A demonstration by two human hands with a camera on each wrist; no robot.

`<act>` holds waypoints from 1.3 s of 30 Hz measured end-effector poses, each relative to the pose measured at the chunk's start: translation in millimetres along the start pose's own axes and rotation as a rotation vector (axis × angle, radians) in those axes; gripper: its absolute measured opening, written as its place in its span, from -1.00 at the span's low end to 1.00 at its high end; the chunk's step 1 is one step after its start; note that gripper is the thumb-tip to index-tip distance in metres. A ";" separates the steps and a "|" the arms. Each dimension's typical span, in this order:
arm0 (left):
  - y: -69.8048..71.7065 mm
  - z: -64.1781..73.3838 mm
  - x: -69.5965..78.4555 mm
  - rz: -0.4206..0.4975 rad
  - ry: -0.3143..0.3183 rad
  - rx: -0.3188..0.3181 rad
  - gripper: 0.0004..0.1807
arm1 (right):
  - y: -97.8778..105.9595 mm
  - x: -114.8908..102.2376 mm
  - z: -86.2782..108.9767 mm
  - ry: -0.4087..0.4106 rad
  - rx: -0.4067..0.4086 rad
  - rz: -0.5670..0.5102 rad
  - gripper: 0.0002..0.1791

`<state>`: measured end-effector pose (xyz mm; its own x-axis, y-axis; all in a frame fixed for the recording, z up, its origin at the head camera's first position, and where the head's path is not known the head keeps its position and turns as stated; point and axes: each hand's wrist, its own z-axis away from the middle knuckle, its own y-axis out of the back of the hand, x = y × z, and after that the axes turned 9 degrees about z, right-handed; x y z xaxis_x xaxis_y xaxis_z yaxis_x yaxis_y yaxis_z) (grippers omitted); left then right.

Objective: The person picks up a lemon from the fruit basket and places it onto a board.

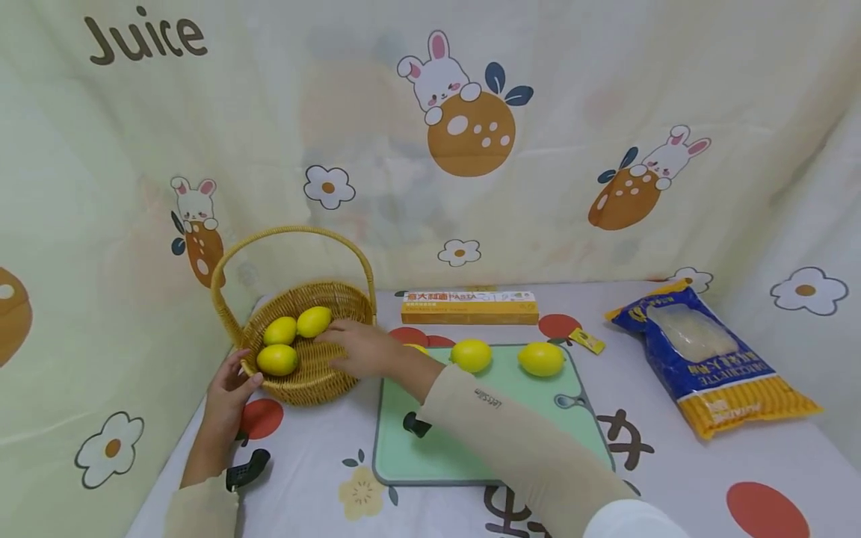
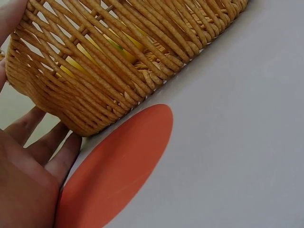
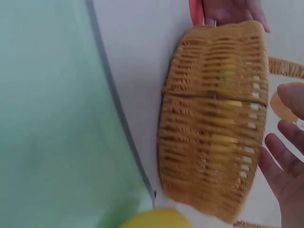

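The left hand (image 1: 229, 388) rests with relaxed fingers against the near wall of the round woven wicker basket (image 1: 316, 373); the right hand (image 1: 359, 347) lies released over its rim, grasping nothing. Three yellow lemons (image 1: 279, 359) already lie inside. Three more lemons (image 1: 471, 355) wait on the green cutting board (image 1: 471, 441) beside the right hand, one half hidden. The counter (image 1: 673, 463) gives free room there.
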<state>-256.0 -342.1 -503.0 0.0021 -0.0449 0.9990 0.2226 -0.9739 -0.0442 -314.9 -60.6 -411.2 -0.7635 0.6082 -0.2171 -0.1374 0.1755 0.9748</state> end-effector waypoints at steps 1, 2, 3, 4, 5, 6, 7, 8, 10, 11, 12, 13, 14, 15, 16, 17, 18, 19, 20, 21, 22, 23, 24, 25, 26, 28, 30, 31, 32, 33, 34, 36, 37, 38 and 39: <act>0.1 0.3 -0.7 0.006 -0.002 -0.004 -0.35 | -2.2 -2.3 -2.6 -0.006 -0.010 -0.004 -0.47; 0.1 0.4 -1.5 0.005 -0.008 -0.007 -0.35 | -4.4 -4.3 -5.1 -0.009 -0.016 -0.006 -0.47; 0.0 0.4 -2.1 0.004 -0.013 -0.011 -0.35 | -6.7 -6.0 -7.8 -0.010 -0.020 -0.007 -0.47; -0.2 0.5 -2.4 0.006 -0.021 -0.015 -0.35 | -9.2 -7.4 -10.6 -0.007 -0.020 -0.006 -0.47; -0.3 0.4 -2.6 0.004 -0.027 -0.015 -0.35 | -11.7 -8.7 -13.4 -0.003 -0.015 -0.004 -0.47; -0.2 0.2 -2.8 0.002 -0.033 -0.014 -0.35 | -14.2 -10.1 -16.1 -0.004 -0.014 -0.008 -0.47; 0.0 0.0 -2.8 0.000 -0.038 -0.014 -0.35 | -16.5 -11.5 -18.7 -0.001 -0.010 -0.012 -0.47; 0.3 -0.3 -2.8 -0.003 -0.041 -0.011 -0.35 | -18.7 -13.2 -21.4 0.000 -0.009 -0.020 -0.47; 0.9 -0.6 -2.7 0.003 -0.040 -0.009 -0.35 | -22.6 -17.0 -26.5 -0.002 -0.014 -0.035 -0.48; 1.2 -0.6 -2.6 0.003 -0.035 -0.007 -0.36 | -23.9 -19.5 -28.7 -0.007 -0.020 -0.047 -0.49; 1.4 -0.7 -2.5 0.006 -0.032 -0.006 -0.36 | -24.9 -21.9 -30.7 -0.010 -0.026 -0.058 -0.49; 1.6 -0.8 -2.5 0.005 -0.031 -0.007 -0.35 | -25.7 -24.3 -32.8 -0.012 -0.031 -0.063 -0.50; 1.7 -0.8 -2.5 0.004 -0.031 -0.008 -0.36 | -26.6 -26.8 -35.0 -0.018 -0.035 -0.063 -0.51; 1.8 -1.0 -2.5 0.006 -0.033 -0.010 -0.36 | -27.3 -29.2 -36.9 -0.025 -0.039 -0.065 -0.51; 1.9 -1.3 -2.7 0.005 -0.035 -0.010 -0.36 | -27.6 -31.6 -38.7 -0.031 -0.040 -0.065 -0.51; 1.9 -1.5 -2.6 0.005 -0.041 -0.014 -0.36 | -28.3 -33.4 -40.7 -0.040 -0.041 -0.062 -0.51; 1.9 -1.6 -2.5 0.004 -0.048 -0.016 -0.37 | -28.9 -35.1 -42.5 -0.043 -0.040 -0.058 -0.50; 1.9 -1.7 -2.6 0.000 -0.051 -0.018 -0.36 | -29.5 -36.7 -44.3 -0.049 -0.043 -0.054 -0.50; 1.9 -1.6 -2.6 0.001 -0.054 -0.020 -0.37 | -30.2 -37.9 -45.8 -0.056 -0.047 -0.055 -0.50; 1.9 -1.4 -2.5 0.000 -0.054 -0.020 -0.37 | -30.6 -38.8 -46.9 -0.060 -0.051 -0.055 -0.50; 2.0 -1.1 -2.5 -0.010 -0.056 -0.020 -0.37 | -31.0 -39.6 -48.0 -0.061 -0.052 -0.055 -0.51; 2.1 -0.8 -2.4 -0.017 -0.061 -0.024 -0.38 | -31.5 -40.1 -49.2 -0.061 -0.055 -0.055 -0.52; 2.3 -0.5 -2.3 -0.026 -0.065 -0.028 -0.38 | -31.6 -40.4 -50.0 -0.059 -0.054 -0.059 -0.54; 2.2 -0.5 -2.3 -0.031 -0.072 -0.036 -0.38 | -31.7 -40.4 -50.4 -0.061 -0.053 -0.059 -0.56; 2.0 -0.2 -2.2 -0.035 -0.080 -0.042 -0.39 | -31.6 -40.2 -50.8 -0.059 -0.049 -0.057 -0.57; 1.6 -0.2 -1.7 -0.040 -0.094 -0.053 -0.39 | -31.5 -39.8 -51.8 -0.053 -0.038 -0.056 -0.60; 1.2 -0.2 -1.2 -0.029 -0.096 -0.056 -0.39 | -31.5 -39.3 -53.3 -0.052 -0.032 -0.055 -0.61; 1.0 -0.2 -1.0 -0.026 -0.093 -0.052 -0.39 | -31.7 -39.1 -54.6 -0.052 -0.032 -0.051 -0.61; 0.8 -0.3 -0.9 -0.021 -0.089 -0.047 -0.39 | -31.9 -39.1 -55.8 -0.054 -0.034 -0.049 -0.60; 0.7 -0.4 -0.8 -0.016 -0.085 -0.043 -0.39 | -32.1 -39.1 -57.2 -0.058 -0.037 -0.046 -0.59; 0.6 -0.5 -0.8 -0.012 -0.081 -0.043 -0.39 | -32.4 -39.3 -58.5 -0.066 -0.043 -0.044 -0.58; 0.4 -0.1 -1.0 0.000 -0.072 -0.043 -0.40 | -33.4 -40.0 -61.5 -0.081 -0.065 -0.035 -0.56; 0.6 0.2 -1.3 0.000 -0.069 -0.045 -0.40 | -33.9 -40.6 -62.8 -0.085 -0.076 -0.028 -0.55; 1.0 0.8 -1.6 -0.007 -0.062 -0.044 -0.40 | -34.7 -41.2 -64.2 -0.085 -0.085 -0.029 -0.55; 1.7 1.8 -1.8 -0.010 -0.057 -0.042 -0.40 | -35.4 -42.2 -65.6 -0.079 -0.091 -0.029 -0.55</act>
<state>-253.9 -343.3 -504.9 0.0557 -0.0236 0.9982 0.1819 -0.9827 -0.0334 -319.3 -143.3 -433.3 -0.7069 0.6636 -0.2446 -0.2178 0.1248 0.9680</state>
